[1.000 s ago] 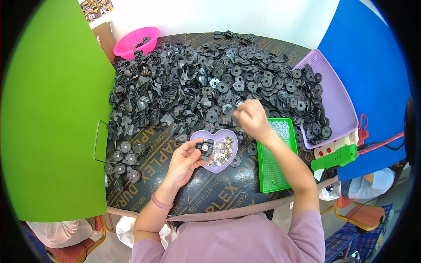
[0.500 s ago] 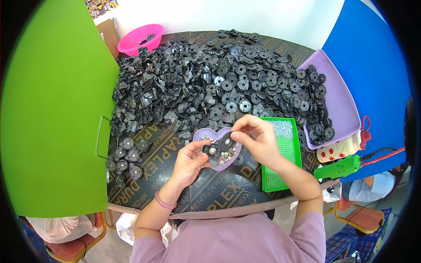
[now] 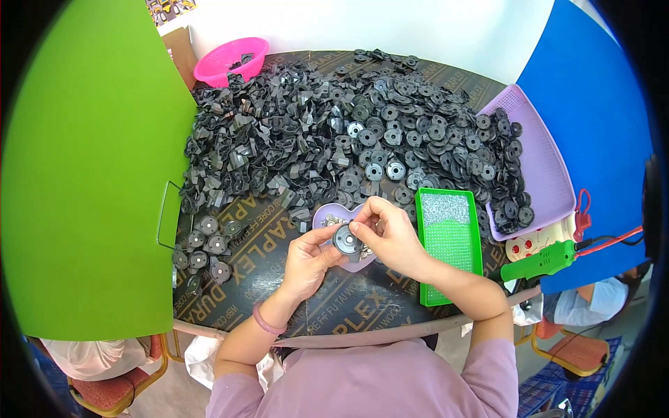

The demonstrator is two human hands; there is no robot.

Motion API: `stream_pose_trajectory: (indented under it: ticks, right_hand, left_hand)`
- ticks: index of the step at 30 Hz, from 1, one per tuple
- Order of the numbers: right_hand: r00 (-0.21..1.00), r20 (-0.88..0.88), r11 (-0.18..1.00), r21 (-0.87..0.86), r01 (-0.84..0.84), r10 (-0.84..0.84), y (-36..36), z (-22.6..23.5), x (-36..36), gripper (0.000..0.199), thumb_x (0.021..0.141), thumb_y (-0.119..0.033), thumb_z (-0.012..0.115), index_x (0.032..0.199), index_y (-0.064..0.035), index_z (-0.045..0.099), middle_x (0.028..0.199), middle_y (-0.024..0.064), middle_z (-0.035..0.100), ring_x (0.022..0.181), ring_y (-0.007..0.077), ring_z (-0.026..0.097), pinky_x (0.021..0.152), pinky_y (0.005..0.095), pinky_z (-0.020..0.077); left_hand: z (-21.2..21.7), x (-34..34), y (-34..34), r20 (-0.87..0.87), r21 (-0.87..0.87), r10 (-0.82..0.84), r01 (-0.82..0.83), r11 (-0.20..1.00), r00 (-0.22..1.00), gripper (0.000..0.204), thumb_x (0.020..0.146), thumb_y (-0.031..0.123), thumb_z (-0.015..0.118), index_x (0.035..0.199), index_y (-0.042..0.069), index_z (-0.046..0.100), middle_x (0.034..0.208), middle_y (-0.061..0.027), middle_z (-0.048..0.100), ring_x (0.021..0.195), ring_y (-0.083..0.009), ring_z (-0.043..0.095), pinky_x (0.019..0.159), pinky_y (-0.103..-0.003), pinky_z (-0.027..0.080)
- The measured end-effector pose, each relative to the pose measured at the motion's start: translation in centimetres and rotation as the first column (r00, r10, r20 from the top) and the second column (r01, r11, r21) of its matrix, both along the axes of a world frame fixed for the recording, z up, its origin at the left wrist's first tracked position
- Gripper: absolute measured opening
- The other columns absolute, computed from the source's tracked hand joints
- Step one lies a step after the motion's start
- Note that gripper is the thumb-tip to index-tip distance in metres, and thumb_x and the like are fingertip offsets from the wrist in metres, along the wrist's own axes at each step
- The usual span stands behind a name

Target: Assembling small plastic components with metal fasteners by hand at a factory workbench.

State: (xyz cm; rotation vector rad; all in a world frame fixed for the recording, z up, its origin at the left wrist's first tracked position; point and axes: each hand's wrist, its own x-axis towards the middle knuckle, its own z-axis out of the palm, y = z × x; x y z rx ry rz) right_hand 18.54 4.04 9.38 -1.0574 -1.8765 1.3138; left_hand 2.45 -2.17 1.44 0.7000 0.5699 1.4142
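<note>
Over a lilac heart-shaped bowl of small metal pieces, both hands meet on one black part. My left hand is closed on its left and lower edge, thumb and fingers pinching it. A round black disc with a light centre faces up; the angular black plastic bracket under it is mostly hidden. My right hand grips the disc's right edge between thumb and fingers. Just right of this hand lies a green tray with small silvery screws in its upper part and a perforated grid below.
Black brackets are heaped at the left back, black discs at the right. Several joined parts lie at the left. A pink basket, a purple basket, a cherry-patterned bottle and a green power screwdriver stand around.
My right hand has brought the disc left and down onto the bracket in my left hand. The two pieces, apart before, now lie one over the other. The view has shifted slightly.
</note>
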Motion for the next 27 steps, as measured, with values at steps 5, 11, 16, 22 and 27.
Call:
stream_pose_trajectory:
  ticks: [5,11,16,22,27]
  right_hand:
    - [0.997,0.07,0.971,0.237,0.0,-0.017,-0.2,0.4,-0.1,0.012,0.081,-0.003,0.063,0.079,0.0017,0.053,0.074,0.006,0.051,0.061,0.0103,0.051,0.053,0.0241,0.0412]
    - [0.993,0.112,0.945,0.321,-0.063,0.028,-0.1,0.3,0.5,0.013,0.08,-0.003,0.064,0.078,0.0017,0.052,0.077,0.0088,0.052,0.063,0.0163,0.054,0.055,0.0275,0.0441]
    - [0.986,0.161,0.937,0.332,-0.103,0.052,0.1,-0.8,0.7,0.017,0.08,-0.006,0.066,0.091,-0.0002,0.053,0.079,0.008,0.051,0.065,0.0161,0.053,0.057,0.0272,0.0447]
    - [0.993,0.115,0.962,0.266,-0.067,0.037,-0.2,-0.6,2.0,0.033,0.08,-0.007,0.066,0.109,-0.0038,0.052,0.083,0.0045,0.052,0.069,0.0104,0.052,0.057,0.023,0.0429]
    - [0.994,0.107,0.99,0.135,-0.049,0.034,0.0,-0.4,3.8,0.029,0.081,-0.007,0.065,0.108,-0.0038,0.052,0.083,0.003,0.053,0.074,0.0098,0.052,0.059,0.0229,0.0426]
  left_hand:
    - [0.4,-0.2,0.0,0.016,-0.063,-0.04,0.041,0.997,0.999,0.043,0.081,0.006,0.066,0.122,0.002,0.052,0.114,-0.0108,0.059,0.098,-0.0181,0.061,0.08,-0.032,0.056]
    - [1.0,-0.2,0.1,-0.016,-0.099,-0.116,0.114,0.989,0.993,0.046,0.082,0.01,0.066,0.124,0.002,0.051,0.112,-0.0103,0.061,0.098,-0.0171,0.061,0.081,-0.03,0.054]
    - [2.5,-0.5,0.0,-0.256,-0.148,-0.111,0.075,0.986,0.96,0.038,0.085,0.008,0.062,0.122,0.0,0.053,0.108,-0.0095,0.062,0.091,-0.0121,0.061,0.077,-0.025,0.053]
    - [4.2,-5.8,-1.5,-0.808,-0.12,-0.115,0.03,0.992,0.578,0.029,0.084,0.003,0.061,0.112,-0.002,0.06,0.103,-0.008,0.065,0.086,-0.0108,0.061,0.077,-0.025,0.05]
    - [5.7,-11.8,-7.8,-0.975,-0.211,-0.211,0.01,0.977,0.064,0.023,0.077,0.003,0.067,0.1,-0.001,0.066,0.085,-0.0065,0.066,0.073,-0.011,0.061,0.068,-0.026,0.049]
